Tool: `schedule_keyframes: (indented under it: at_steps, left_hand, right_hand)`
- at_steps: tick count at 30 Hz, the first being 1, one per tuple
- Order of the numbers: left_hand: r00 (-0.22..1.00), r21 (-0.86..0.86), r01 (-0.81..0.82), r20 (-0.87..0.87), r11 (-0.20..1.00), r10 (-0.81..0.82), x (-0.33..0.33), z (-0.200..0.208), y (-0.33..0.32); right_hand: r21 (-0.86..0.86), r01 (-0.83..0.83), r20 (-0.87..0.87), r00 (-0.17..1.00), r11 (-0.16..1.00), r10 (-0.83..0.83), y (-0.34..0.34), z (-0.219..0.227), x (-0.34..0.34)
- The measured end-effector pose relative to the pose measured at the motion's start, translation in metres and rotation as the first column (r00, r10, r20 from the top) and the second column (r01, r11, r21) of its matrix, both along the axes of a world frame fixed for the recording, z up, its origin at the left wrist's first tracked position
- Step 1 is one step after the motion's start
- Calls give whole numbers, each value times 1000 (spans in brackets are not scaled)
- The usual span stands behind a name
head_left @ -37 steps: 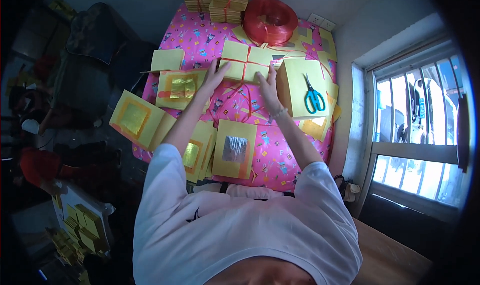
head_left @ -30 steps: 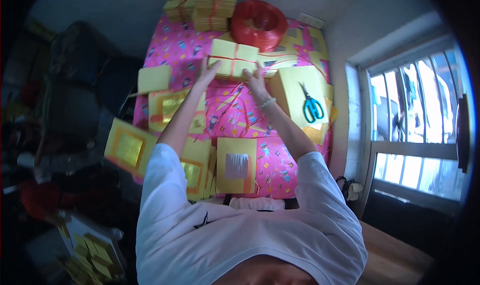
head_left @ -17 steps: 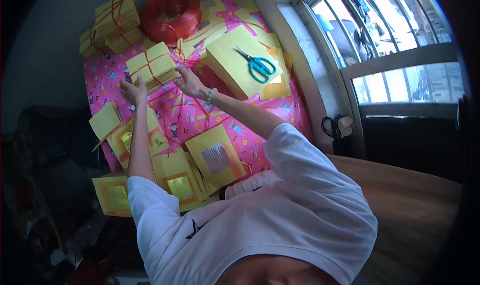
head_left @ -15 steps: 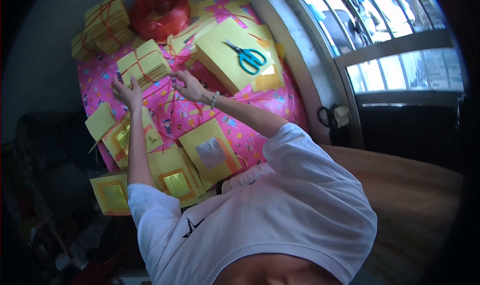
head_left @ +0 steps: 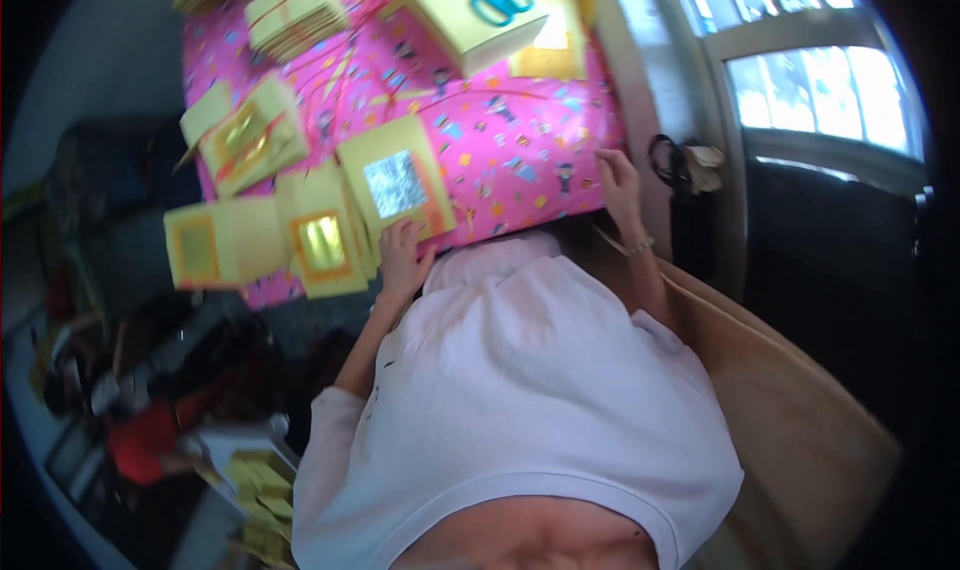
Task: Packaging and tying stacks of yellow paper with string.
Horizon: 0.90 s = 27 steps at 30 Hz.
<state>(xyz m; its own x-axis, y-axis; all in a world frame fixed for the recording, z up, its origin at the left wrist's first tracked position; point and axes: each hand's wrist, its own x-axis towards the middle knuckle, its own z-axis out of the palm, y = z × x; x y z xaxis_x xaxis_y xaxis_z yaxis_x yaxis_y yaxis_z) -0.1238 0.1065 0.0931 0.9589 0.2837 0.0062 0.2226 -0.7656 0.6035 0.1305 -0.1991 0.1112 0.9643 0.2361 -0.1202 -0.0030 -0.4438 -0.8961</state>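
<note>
- Hands are well apart: left hand (head_left: 403,260) has its fingers bent at the near edge of the silver-square sheet (head_left: 392,175); whether they pinch it, I cannot tell.
- Right hand (head_left: 620,182) is well to the right of this sheet, by the counter (head_left: 560,202) edge, fingers loosely bent, no thing seen between them.
- To handle the sheet well, I think light, flat fingers are best, so paper does not crease.
- Just left of the sheet lies a gold-square sheet (head_left: 322,248).
- Beyond the sheet: to the left, a tied bundle (head_left: 297,18); slightly right, blue scissors (head_left: 498,6) on a thick yellow stack (head_left: 430,8).
- Pink cover (head_left: 500,155) around the sheet has small printed figures; no brand or label is readable.
</note>
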Motion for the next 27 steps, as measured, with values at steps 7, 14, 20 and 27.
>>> schedule_keyframes:
  at_steps: [7, 14, 20, 27]
  left_hand:
    - [997, 175, -59, -45, 983, 68, -2, -2, 4]
    - [983, 165, 125, -151, 978, -100, -3, -11, 24]
    - [985, 79, 156, -86, 985, -150, -2, -16, 39]
    - [995, -199, 90, -21, 976, -96, 0, -25, 59]
  right_hand:
    - [-254, -488, 242, 804, 835, 543, 63, 16, -53]
    - [-496, -699, 357, 377, 516, 854, 157, -19, -119]
    - [-645, -669, 262, 261, 370, 929, 176, -48, -122]
    - [-431, -819, 231, 305, 379, 924, 176, -46, -105]
